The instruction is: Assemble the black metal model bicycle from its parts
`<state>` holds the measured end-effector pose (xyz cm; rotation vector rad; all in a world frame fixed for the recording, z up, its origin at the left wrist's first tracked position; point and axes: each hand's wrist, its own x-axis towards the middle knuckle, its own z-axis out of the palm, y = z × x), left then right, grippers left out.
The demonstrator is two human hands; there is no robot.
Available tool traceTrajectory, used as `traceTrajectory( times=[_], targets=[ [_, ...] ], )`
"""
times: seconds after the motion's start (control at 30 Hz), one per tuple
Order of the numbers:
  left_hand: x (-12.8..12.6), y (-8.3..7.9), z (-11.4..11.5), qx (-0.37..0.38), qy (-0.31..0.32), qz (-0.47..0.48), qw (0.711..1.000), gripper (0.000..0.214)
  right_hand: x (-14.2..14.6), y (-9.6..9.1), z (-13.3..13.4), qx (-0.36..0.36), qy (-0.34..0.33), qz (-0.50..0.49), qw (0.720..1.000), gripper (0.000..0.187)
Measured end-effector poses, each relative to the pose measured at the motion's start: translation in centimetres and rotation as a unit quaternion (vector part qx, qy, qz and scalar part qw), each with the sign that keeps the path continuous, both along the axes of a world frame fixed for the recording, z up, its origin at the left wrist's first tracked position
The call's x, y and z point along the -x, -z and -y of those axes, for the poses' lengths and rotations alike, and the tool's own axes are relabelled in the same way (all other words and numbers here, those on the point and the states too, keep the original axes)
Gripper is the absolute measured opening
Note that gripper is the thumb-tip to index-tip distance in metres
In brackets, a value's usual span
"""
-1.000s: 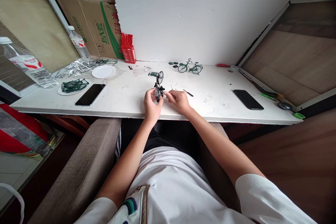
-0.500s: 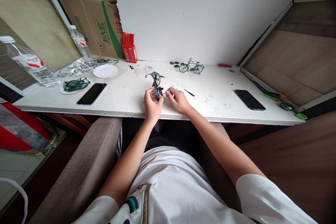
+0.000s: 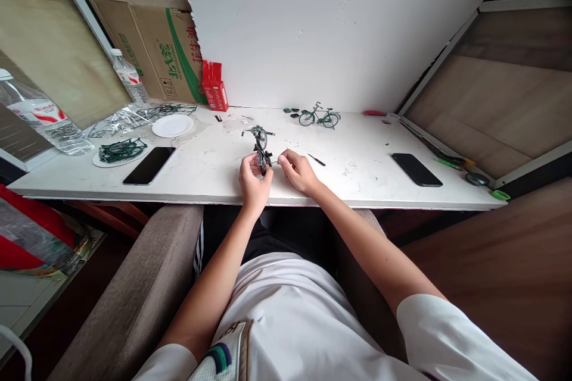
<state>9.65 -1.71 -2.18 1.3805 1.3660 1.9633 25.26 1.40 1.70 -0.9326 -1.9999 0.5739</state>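
Observation:
My left hand point(image 3: 254, 177) is closed round the near end of a small dark model bicycle point(image 3: 260, 146), whose handlebar and front wheel point away from me over the table. Fingers cover part of its rear. Just right of it, my right hand point(image 3: 297, 169) pinches a thin rod point(image 3: 274, 161) whose tip reaches to the bicycle's side; what kind of rod it is cannot be made out. A second, green model bicycle point(image 3: 319, 117) stands farther back. Right of my right hand lies a small dark pointed tool point(image 3: 317, 159).
On the left are a phone point(image 3: 149, 165), a plate of green plastic parts point(image 3: 117, 162), a white plate point(image 3: 172, 125) and water bottles point(image 3: 49, 122). A red box point(image 3: 215, 90) stands by the back panel. Another phone point(image 3: 416, 169) and a green ring point(image 3: 500, 195) lie right.
The view has shifted slightly, so everything sits a little farther left. Both hands keep their hold, with the rod still at the bicycle's side.

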Motion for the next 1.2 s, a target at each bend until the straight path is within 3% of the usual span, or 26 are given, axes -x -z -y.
traceTrajectory(
  times=[0.27,0.5,0.77,0.9,1.03,1.2],
  targets=[
    [-0.03,-0.04,0.04,0.007,-0.012,-0.003,1.000,0.040,0.13,0.41,-0.40,-0.024,-0.001,-0.003,1.000,0.047],
    [0.04,0.10,0.08,0.004,0.012,-0.023,1.000,0.041,0.17,0.06,-0.35,-0.006,0.030,0.043,0.999,0.062],
    [0.06,0.02,-0.08,-0.002,-0.002,-0.007,1.000,0.040,0.07,0.03,-0.26,0.004,-0.006,-0.040,0.999,0.051],
    [0.10,0.20,-0.16,-0.002,0.001,-0.016,1.000,0.041,0.02,0.25,-0.41,-0.007,0.015,-0.039,0.999,0.050],
    [0.05,0.32,-0.14,-0.003,0.009,-0.023,1.000,0.041,0.09,0.17,-0.37,-0.006,0.043,-0.001,0.999,0.056],
    [-0.04,0.23,-0.08,-0.011,0.007,-0.032,0.999,0.040,0.13,-0.04,-0.30,-0.001,0.032,0.008,0.999,0.062]
  ],
)
